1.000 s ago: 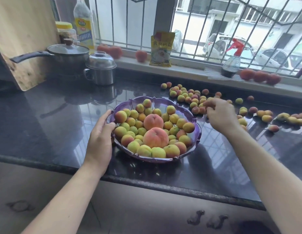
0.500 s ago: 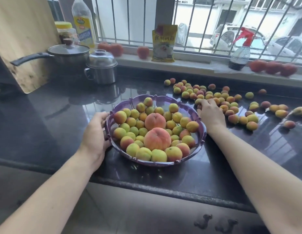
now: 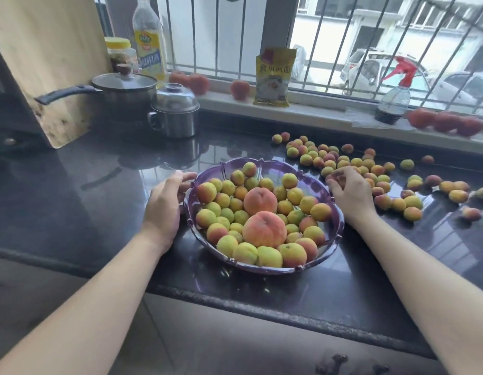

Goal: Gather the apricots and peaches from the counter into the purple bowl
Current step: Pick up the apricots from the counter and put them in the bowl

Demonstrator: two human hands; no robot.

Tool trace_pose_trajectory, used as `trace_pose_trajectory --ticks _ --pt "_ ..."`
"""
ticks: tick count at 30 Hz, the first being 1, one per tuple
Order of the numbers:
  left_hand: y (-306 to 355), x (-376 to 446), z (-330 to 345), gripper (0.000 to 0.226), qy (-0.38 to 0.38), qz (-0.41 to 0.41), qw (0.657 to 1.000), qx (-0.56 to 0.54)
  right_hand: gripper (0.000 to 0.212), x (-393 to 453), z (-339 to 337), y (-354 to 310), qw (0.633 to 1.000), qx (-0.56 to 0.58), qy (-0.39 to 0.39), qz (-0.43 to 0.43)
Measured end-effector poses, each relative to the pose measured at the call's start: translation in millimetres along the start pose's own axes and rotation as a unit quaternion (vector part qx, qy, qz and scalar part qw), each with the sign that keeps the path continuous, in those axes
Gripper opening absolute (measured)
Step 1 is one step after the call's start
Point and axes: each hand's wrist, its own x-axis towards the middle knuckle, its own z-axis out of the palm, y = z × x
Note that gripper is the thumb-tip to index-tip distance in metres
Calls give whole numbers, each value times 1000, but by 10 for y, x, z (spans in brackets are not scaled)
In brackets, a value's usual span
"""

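Note:
The purple bowl (image 3: 272, 165) sits on the dark counter (image 3: 72, 201), heaped with several small apricots around two large peaches (image 3: 264, 229). Several more loose apricots (image 3: 356, 162) lie scattered on the counter to the bowl's right and behind it. My left hand (image 3: 164, 204) rests with fairly straight fingers against the bowl's left rim. My right hand (image 3: 351, 193) hovers at the bowl's right rim, at the near edge of the loose pile. Its fingers curl around a reddish apricot (image 3: 340, 182); how many it holds is hidden.
A lidded pot (image 3: 124, 90), a steel mug (image 3: 175, 115) and a leaning cutting board (image 3: 45, 63) stand at the back left. An oil bottle (image 3: 149, 41), yellow packet (image 3: 274, 77), spray bottle (image 3: 394, 101) and tomatoes (image 3: 446, 121) line the windowsill. The counter's front edge runs just below the bowl.
My right hand pulled back from the loose pile to the bowl's right rim, fingers now curled on fruit. My left hand stayed at the left rim. The view shifted slightly.

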Motion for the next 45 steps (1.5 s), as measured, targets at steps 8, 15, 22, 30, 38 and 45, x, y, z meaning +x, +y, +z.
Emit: trace_pose_trajectory --ticks 8,15,22,30,38,45 --pt "-89 71 -48 46 -6 3 1000 24 17 80 -421 -522 963 233 -30 129" --pt "-83 64 -34 54 -6 -13 1000 -1 30 170 -499 -1302 774 564 -196 209" --pt "-87 65 -34 49 -8 -8 1000 -2 27 180 -390 -1538 684 618 -280 270" --pt "-103 69 -46 46 2 -1 1000 19 16 247 -82 -1647 968 -26 -250 -20" --pt "-91 53 -55 46 -10 9 999 42 27 139 149 -1633 965 -177 -167 -96" --pt "-56 41 -47 49 0 29 995 93 23 18 157 -1608 952 -236 -113 -159"
